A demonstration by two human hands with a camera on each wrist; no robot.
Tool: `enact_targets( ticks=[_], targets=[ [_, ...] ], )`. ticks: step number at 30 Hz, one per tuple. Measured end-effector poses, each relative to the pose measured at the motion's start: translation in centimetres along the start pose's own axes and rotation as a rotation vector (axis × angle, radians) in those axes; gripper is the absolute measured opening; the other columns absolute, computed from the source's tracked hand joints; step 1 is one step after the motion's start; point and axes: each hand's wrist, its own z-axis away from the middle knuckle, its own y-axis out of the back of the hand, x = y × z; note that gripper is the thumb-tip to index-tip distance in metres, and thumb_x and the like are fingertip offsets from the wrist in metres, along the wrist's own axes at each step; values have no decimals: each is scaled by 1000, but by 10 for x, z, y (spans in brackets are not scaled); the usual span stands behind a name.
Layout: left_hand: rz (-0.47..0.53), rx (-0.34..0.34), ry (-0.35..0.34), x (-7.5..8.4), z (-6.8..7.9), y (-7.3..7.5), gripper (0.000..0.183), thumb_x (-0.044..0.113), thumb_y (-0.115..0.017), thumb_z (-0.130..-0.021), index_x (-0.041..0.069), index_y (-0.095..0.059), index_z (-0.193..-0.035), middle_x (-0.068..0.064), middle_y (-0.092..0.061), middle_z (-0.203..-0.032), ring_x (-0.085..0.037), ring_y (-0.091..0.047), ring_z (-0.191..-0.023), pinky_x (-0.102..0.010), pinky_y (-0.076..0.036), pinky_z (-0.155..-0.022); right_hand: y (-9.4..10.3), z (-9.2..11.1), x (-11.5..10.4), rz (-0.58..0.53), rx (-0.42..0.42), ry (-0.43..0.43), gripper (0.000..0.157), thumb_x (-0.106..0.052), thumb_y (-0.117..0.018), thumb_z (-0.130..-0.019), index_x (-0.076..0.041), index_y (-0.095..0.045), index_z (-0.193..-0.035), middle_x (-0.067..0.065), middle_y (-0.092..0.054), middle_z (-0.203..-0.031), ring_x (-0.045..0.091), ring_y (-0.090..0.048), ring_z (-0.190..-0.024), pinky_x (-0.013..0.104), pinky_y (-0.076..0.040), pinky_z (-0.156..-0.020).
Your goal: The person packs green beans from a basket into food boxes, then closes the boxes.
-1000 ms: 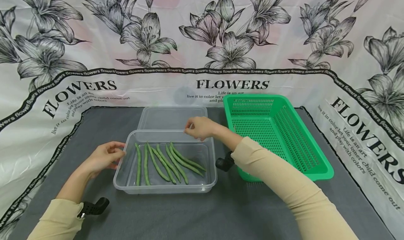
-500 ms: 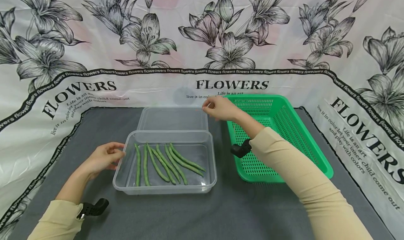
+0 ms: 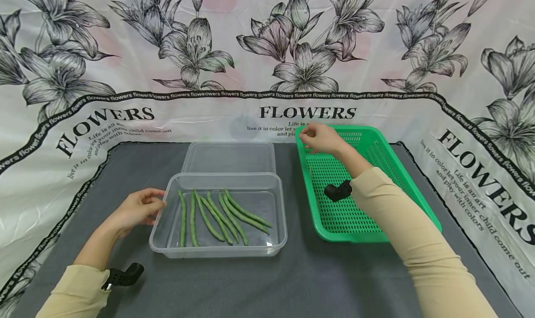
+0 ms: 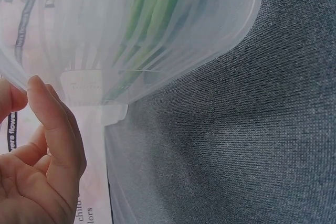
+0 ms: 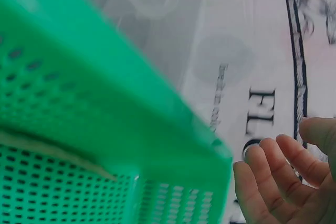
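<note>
Several green beans [image 3: 217, 216] lie side by side in a clear plastic container [image 3: 218, 251]. At the container's left end, my left hand [image 3: 140, 208] pinches the rim between thumb and fingers; the left wrist view shows the fingertips [image 4: 39, 90] at that edge. My right hand [image 3: 321, 138] hovers over the back left corner of a green perforated basket [image 3: 319, 230], fingers loosely bent and holding nothing. Inside the basket, a long thin bean [image 5: 58, 153] shows along one side in the right wrist view; in the head view it is barely visible.
A clear flat lid [image 3: 229, 156] lies behind the container. Grey cloth [image 3: 217, 290] covers the table, and a white flower-printed sheet [image 3: 200, 118] hangs at the back and sides. A black wrist camera [image 3: 338, 191] on the right arm hangs over the basket.
My right hand has moved right, from above the container's back edge, past the lid, to over the basket. The left hand and the beans in the container have stayed put.
</note>
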Motion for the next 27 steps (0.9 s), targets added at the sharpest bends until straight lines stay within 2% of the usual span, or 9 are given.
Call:
enact_targets(
  ticks=[7, 15, 27],
  targets=[
    [-8, 3, 3, 2, 1, 0, 54, 26, -52, -94, -2, -34, -136, -15, -55, -103, -19, -54, -84, -34, -53, -68, 2, 3, 32, -57, -49, -81, 41, -24, -42, -99, 2, -43, -131, 24, -51, -121, 37, -55, -108, 32, -55, -73],
    [-2, 1, 8, 2, 1, -1, 53, 26, -52, -94, -2, -34, -136, -14, -56, -102, -18, -54, -84, -33, -53, -68, -11, 5, 62, -113, -98, -174, 44, -24, -39, -100, 5, -39, -133, 26, -47, -122, 37, -52, -110, 42, -51, -85],
    [-1, 7, 6, 0, -1, 0, 53, 25, -53, -94, -2, -35, -136, -14, -57, -102, -17, -55, -83, -33, -53, -66, -34, 9, 82, -148, -200, -269, 47, -22, -37, -100, 7, -32, -137, 28, -45, -127, 39, -49, -116, 42, -50, -85]
  ],
)
